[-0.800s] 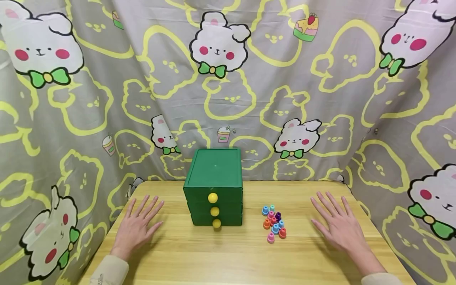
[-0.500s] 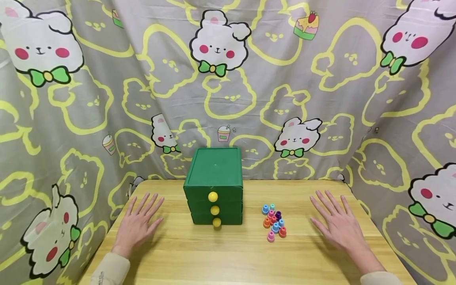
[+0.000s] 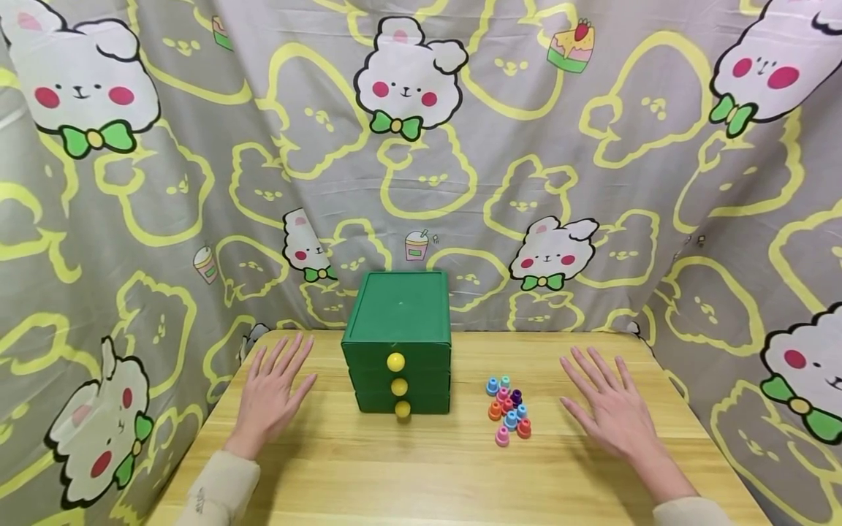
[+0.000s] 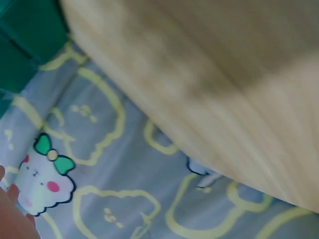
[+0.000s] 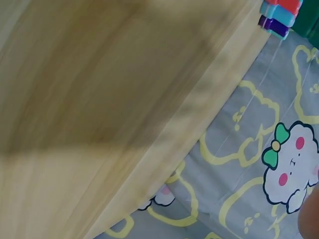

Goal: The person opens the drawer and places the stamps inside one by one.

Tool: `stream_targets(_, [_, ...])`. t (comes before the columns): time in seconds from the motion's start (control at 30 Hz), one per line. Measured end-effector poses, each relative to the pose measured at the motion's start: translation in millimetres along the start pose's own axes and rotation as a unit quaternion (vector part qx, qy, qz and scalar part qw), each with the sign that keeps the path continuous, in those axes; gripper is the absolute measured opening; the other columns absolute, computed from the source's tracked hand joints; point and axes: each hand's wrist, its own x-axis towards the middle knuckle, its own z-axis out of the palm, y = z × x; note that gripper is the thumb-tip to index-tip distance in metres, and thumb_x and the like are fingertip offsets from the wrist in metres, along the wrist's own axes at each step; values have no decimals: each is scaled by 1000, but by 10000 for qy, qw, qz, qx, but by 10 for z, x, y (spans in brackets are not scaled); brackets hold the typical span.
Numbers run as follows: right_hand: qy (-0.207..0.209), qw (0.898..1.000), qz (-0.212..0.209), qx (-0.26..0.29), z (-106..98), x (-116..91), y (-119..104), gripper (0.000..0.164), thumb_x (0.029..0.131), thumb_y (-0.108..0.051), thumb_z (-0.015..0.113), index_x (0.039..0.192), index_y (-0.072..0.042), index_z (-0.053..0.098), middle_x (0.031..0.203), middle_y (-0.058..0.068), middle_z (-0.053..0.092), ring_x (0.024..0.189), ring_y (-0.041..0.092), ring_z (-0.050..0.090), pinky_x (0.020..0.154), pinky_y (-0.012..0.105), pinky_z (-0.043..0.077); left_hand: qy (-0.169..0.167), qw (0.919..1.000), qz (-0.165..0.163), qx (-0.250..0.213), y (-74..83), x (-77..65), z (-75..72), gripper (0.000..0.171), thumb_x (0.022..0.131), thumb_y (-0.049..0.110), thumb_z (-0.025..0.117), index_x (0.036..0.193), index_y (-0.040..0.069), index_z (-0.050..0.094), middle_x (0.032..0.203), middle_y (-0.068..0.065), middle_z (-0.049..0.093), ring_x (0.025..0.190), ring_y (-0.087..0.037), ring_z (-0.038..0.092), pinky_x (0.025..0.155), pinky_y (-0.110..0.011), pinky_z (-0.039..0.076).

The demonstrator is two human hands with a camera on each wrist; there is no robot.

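Note:
A green box of drawers stands on the table, its three drawers closed, each with a round yellow knob. To its right lies a group of small plastic cone-shaped pieces in blue, pink, orange, red, purple and teal. My left hand is left of the drawer box, fingers straight and spread, holding nothing. On the other side, my right hand is to the right of the small pieces, likewise spread and holding nothing. Both wrist views show only a bit of each hand at the edge.
The wooden table has rounded far corners. A grey curtain with cartoon rabbits hangs close behind it and along both sides. The drawer box stands near the table's far edge.
Both hands have moved inward a little: the left hand to the right and slightly up, the right hand to the left. The drawer box and small pieces stay in place.

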Motion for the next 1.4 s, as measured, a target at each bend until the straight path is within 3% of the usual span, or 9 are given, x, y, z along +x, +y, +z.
stream_targets(0.13, [73, 9993, 101, 361, 22, 59, -91, 66, 103, -48, 52, 160, -17, 40, 170, 7, 30, 162, 15, 3, 129, 49, -2, 301, 9988, -44, -383, 132, 153, -53, 65, 104, 48, 52, 162, 24, 37, 164, -7, 43, 150, -36, 37, 127, -49, 13])
stream_targets(0.27, [70, 9923, 472, 1147, 31, 125, -230, 64, 101, -32, 60, 160, -16, 41, 166, 11, 37, 158, 30, 22, 129, 41, -1, 511, 9944, -110, -923, 292, 319, -101, 62, 105, 39, 54, 163, 25, 36, 165, -6, 42, 148, -35, 38, 119, -54, 23])
stream_targets(0.47, [-88, 9635, 1060, 2457, 48, 204, -413, 56, 106, -21, 55, 160, -16, 41, 155, 20, 48, 140, 45, 43, 114, 68, 26, 665, 9781, -226, -1959, 506, 563, -90, 56, 106, 22, 53, 160, 18, 40, 163, -7, 43, 143, -36, 41, 113, -60, 30])
stream_targets(0.6, [-288, 9487, 1242, 2892, 75, 219, -497, 50, 109, -22, 51, 158, -14, 44, 150, 21, 53, 134, 45, 49, 104, 71, 34, 734, 9649, -208, -2511, 601, 669, -39, 54, 105, 16, 53, 158, 12, 43, 160, -10, 46, 142, -37, 43, 113, -61, 31])
stream_targets(0.73, [-437, 9397, 1371, 3103, 105, 197, -551, 45, 110, -23, 50, 154, -11, 50, 142, 15, 60, 128, 34, 56, 103, 62, 43, 564, 9523, -257, -2988, 656, 725, 15, 53, 106, 14, 52, 158, 13, 43, 160, -10, 46, 143, -35, 42, 113, -60, 32])
stream_targets(0.83, [-515, 9322, 1375, 3307, 130, 168, -572, 41, 110, -20, 50, 149, -9, 55, 135, 12, 65, 119, 21, 60, 97, 44, 51, 318, 9429, -401, -3291, 678, 750, 46, 51, 108, 17, 50, 159, 16, 42, 160, -6, 45, 145, -32, 41, 114, -60, 32])
stream_targets(0.97, [-680, 9125, 1489, 3748, 167, 121, -574, 35, 110, -17, 49, 141, -7, 61, 129, 13, 68, 113, 4, 58, 89, 27, 51, 45, 9285, -669, -3652, 686, 777, 82, 49, 110, 22, 48, 159, 22, 42, 160, -5, 45, 145, -29, 41, 112, -59, 36])
stream_targets(1.17, [-1067, 8847, 1832, 4153, 234, 52, -569, 34, 110, -20, 49, 137, -5, 64, 129, 17, 68, 112, 1, 60, 90, 25, 51, -137, 9049, -892, -4158, 675, 787, 138, 46, 111, 21, 46, 157, 27, 44, 161, -3, 42, 147, -27, 41, 106, -58, 42])
stream_targets(1.4, [-1278, 8815, 2010, 4076, 263, 35, -599, 35, 111, -24, 50, 137, -9, 65, 130, 12, 68, 112, 8, 64, 91, 27, 51, -132, 8971, -924, -4318, 711, 810, 163, 42, 111, 13, 43, 153, 11, 48, 164, -15, 37, 151, -38, 33, 109, -65, 36])
